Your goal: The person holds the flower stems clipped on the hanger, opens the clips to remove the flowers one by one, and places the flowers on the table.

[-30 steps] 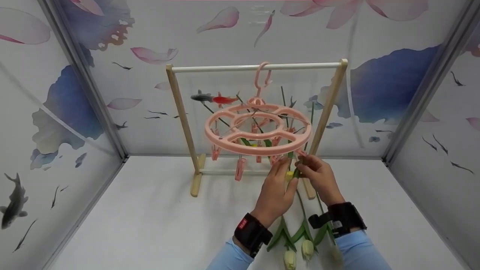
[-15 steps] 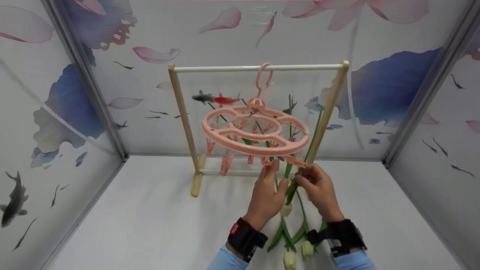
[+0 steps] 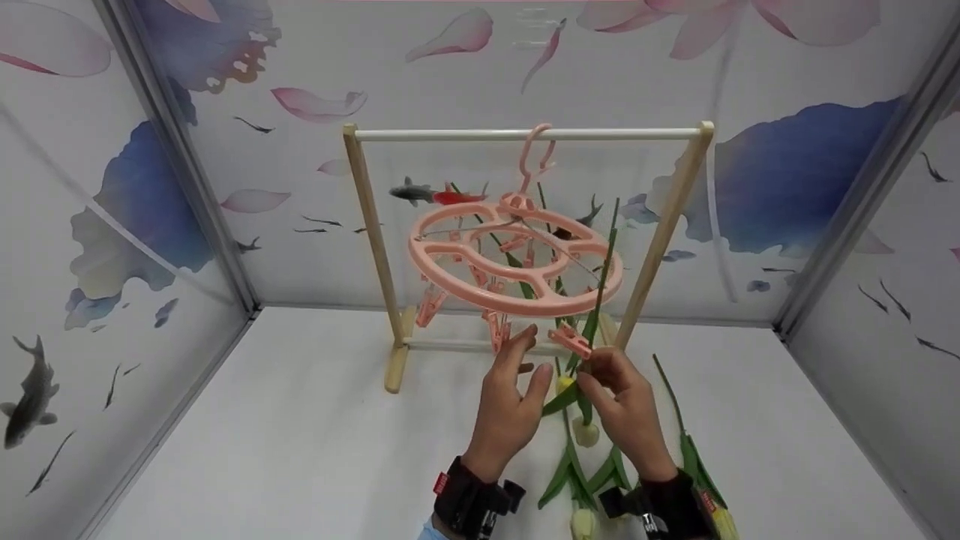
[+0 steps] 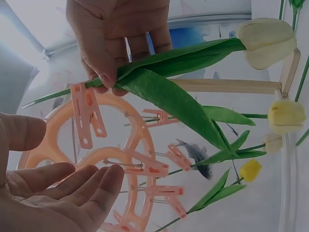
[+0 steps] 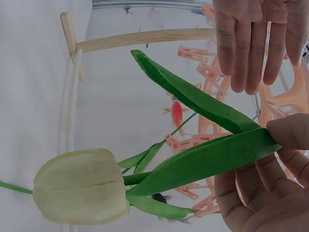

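Observation:
A pink round clip hanger (image 3: 517,296) hangs tilted by its hook from the white rail. With thumb and fingers my right hand (image 3: 626,409) pinches the green stem and leaves of a white tulip (image 3: 586,433), whose bloom points down. A pink clothes peg (image 4: 86,113) at the hanger's edge sits on that stem, just above the pinching fingers. My left hand (image 3: 506,409) is left of the tulip, fingers extended and holding nothing. Its fingertips lie near another peg (image 3: 496,330); whether they touch is unclear. In the right wrist view the white bloom (image 5: 79,186) is large.
A wooden stand (image 3: 371,232) with a white rail (image 3: 435,136) bears the hanger. Other tulips, one with a yellow bloom (image 4: 286,116), hang from pegs behind. Several tulips (image 3: 581,521) lie on the white table (image 3: 315,442). Printed walls enclose three sides.
My left hand has moved left and down, off the tulip. My right hand has lowered slightly, still pinching the stem. The hanger has turned and tilts more; a tulip at right has come into view.

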The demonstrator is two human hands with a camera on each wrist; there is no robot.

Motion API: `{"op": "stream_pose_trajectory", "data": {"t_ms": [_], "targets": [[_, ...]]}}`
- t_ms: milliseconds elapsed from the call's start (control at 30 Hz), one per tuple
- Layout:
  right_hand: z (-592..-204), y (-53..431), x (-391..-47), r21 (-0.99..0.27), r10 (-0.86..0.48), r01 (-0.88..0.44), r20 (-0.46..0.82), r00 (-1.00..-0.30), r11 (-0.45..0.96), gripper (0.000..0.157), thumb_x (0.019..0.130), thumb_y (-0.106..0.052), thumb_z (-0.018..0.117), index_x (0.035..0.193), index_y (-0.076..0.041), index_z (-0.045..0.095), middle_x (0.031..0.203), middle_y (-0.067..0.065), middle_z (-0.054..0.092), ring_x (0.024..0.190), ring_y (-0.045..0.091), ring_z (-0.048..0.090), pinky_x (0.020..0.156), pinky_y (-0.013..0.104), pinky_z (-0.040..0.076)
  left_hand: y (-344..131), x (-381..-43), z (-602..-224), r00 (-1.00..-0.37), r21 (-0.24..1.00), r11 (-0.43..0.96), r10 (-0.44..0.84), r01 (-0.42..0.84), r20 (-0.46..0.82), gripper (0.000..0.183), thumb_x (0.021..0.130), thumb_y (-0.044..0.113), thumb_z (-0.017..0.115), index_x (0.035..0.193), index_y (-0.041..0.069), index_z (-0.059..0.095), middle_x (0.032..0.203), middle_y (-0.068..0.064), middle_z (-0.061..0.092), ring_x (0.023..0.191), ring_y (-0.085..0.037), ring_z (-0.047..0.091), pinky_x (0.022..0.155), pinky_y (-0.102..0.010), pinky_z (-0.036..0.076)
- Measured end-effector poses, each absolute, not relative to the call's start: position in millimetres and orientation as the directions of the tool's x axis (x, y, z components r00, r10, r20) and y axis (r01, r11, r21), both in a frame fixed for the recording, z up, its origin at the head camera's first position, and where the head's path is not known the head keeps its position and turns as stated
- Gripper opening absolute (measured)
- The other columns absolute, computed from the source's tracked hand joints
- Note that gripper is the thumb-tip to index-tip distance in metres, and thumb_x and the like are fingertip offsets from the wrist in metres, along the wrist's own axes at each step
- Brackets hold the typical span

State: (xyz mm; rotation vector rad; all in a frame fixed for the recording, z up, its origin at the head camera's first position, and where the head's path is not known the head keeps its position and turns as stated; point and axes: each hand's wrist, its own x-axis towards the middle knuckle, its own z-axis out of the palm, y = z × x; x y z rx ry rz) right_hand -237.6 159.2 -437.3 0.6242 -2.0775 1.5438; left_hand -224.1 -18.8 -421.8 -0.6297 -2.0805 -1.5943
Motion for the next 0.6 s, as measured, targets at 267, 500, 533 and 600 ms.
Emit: {"op": "stream_pose_trajectory", "data": {"t_ms": [267, 500, 533, 600], "targets": [[-439.2, 148.9, -228.9, -0.74, -0.085, -0.625, 0.626, -0.775, 0.249, 0.019, 0.102, 0.001, 0.062, 0.12, -0.001, 0.065, 0.105, 0.011, 0.067, 0.094, 0.015, 0.067, 0.082, 0.02, 0.052, -29.2, -215.6, -429.2, -0.835, 0.807, 0.218, 0.114, 0.549, 0.538, 0.051, 0.111, 0.028, 0.051, 0.156, 0.005, 0.043, 0.158, -0.014, 0.046, 0.142, -0.03, 0.048, 0.106, -0.043, 0.05], [-438.5, 142.5, -219.7, -0.798, -0.064, -0.565, 0.565, -0.823, 0.208, 0.02, 0.102, 0.002, 0.061, 0.121, 0.005, 0.063, 0.105, 0.016, 0.067, 0.094, 0.01, 0.066, 0.084, 0.019, 0.053, -31.8, -212.3, -431.9, -0.832, 0.811, 0.185, 0.145, 0.555, 0.536, 0.052, 0.112, 0.031, 0.047, 0.159, 0.012, 0.038, 0.161, -0.009, 0.042, 0.145, -0.024, 0.045, 0.108, -0.04, 0.048], [-438.3, 142.1, -218.9, -0.802, -0.066, -0.563, 0.562, -0.824, 0.201, 0.02, 0.102, 0.002, 0.061, 0.121, 0.007, 0.063, 0.104, 0.017, 0.067, 0.094, 0.01, 0.066, 0.084, 0.019, 0.053, -32.0, -212.9, -431.4, -0.832, 0.813, 0.179, 0.148, 0.555, 0.535, 0.052, 0.112, 0.03, 0.048, 0.159, 0.011, 0.038, 0.161, -0.009, 0.042, 0.145, -0.024, 0.045, 0.108, -0.04, 0.048], [-438.1, 141.2, -217.7, -0.809, -0.068, -0.559, 0.557, -0.828, 0.182, 0.021, 0.102, 0.002, 0.061, 0.122, 0.008, 0.061, 0.105, 0.018, 0.067, 0.095, 0.011, 0.067, 0.085, 0.02, 0.053, -32.5, -214.5, -430.8, -0.829, 0.814, 0.163, 0.149, 0.558, 0.539, 0.051, 0.112, 0.027, 0.049, 0.158, 0.008, 0.039, 0.161, -0.011, 0.043, 0.144, -0.025, 0.046, 0.107, -0.042, 0.049]]}}
